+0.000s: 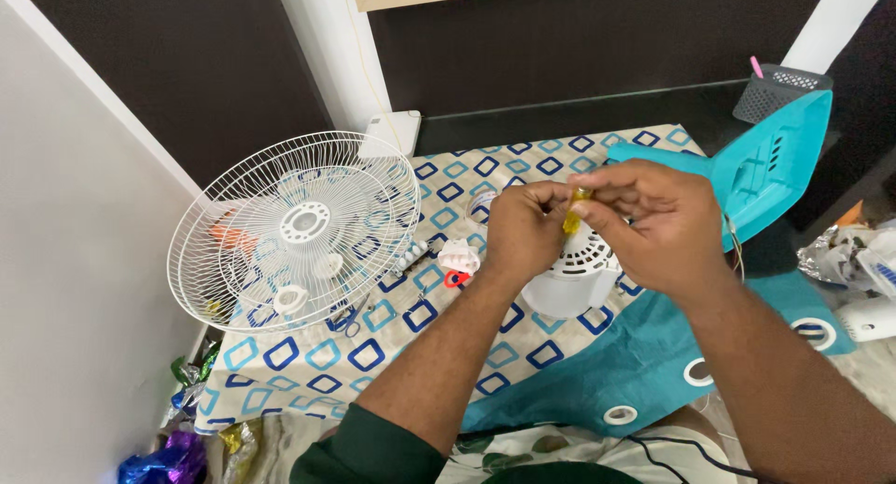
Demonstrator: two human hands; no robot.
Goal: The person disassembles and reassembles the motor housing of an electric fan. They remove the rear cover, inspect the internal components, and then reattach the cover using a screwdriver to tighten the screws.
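A table spread with a white cloth [373, 353] printed in blue and teal squares carries a white wire fan grille [294, 230] at the left, a white fan motor housing [571, 280] near the middle (partly behind the hands), small white plastic parts [457, 256] between them, and a teal fabric [597, 372] with ringed eyelets at the front right.

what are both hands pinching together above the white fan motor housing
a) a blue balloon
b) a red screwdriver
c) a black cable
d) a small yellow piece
d: the left hand and right hand meet on a small yellow piece, held just above the white fan motor housing.
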